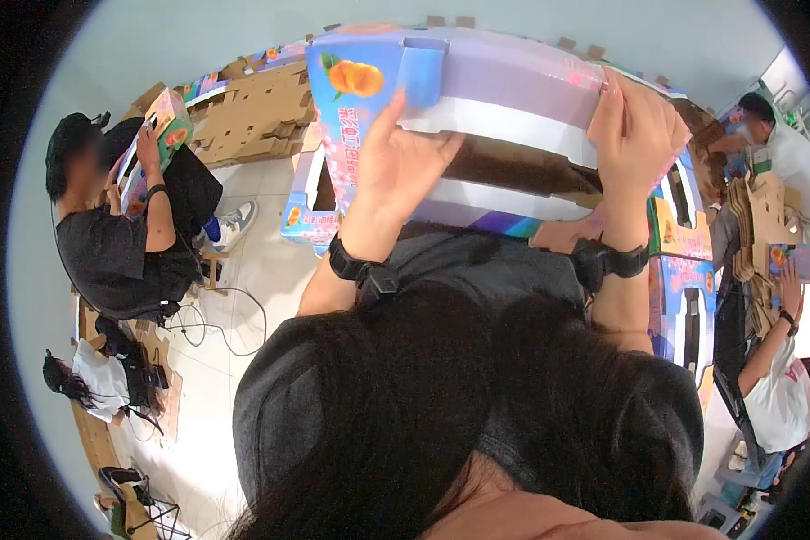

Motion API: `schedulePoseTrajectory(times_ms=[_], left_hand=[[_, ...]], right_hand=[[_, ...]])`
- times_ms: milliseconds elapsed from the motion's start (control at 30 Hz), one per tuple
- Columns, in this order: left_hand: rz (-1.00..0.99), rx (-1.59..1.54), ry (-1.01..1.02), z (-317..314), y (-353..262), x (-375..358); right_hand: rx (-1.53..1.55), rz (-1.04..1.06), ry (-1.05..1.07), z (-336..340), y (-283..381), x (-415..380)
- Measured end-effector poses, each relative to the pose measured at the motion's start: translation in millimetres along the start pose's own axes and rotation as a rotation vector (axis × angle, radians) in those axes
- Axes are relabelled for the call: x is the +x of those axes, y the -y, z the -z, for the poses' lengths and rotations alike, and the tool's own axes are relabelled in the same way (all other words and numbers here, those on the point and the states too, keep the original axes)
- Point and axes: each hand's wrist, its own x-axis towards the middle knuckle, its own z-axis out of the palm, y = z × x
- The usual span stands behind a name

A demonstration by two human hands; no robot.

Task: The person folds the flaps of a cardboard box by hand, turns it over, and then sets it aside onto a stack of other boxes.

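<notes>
A printed cardboard box [513, 84], blue, lilac and white with orange fruit on its left end, is held up in front of me, its inner brown side showing through a long opening. My left hand [394, 164] is at its left part, thumb up on the blue panel and fingers reaching toward the opening's edge. At the right end, my right hand [627, 135] has its fingers wrapped over the corner, gripping the box. Behind and below lie more printed boxes, one [687, 310] at the right with a long slot.
Flattened brown cardboard [252, 112] is stacked at the back left. A seated person [108, 234] at the left holds a similar box. Other people are at the right [787, 171] and lower left [99, 378]. A cable [216, 328] lies on the floor.
</notes>
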Motion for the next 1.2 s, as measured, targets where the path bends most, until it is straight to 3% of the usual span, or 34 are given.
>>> schedulePoseTrajectory(times_ms=[67,267,467,1200], left_hand=[[-0.069,0.029,-0.05,-3.1,5.1,4.5],[-0.155,0.068,0.151,-1.4,9.4,4.5],[-0.178,0.205,0.147,1.0,14.2,2.7],[-0.177,0.173,0.128,4.0,16.7,6.5]], right_hand=[[0.017,-0.016,-0.012,4.5,6.4,-2.0],[0.039,-0.029,-0.036,19.2,7.3,-12.2],[-0.053,-0.027,-0.022,37.9,15.6,-14.3],[-0.07,-0.026,-0.004,42.1,22.4,-17.9]])
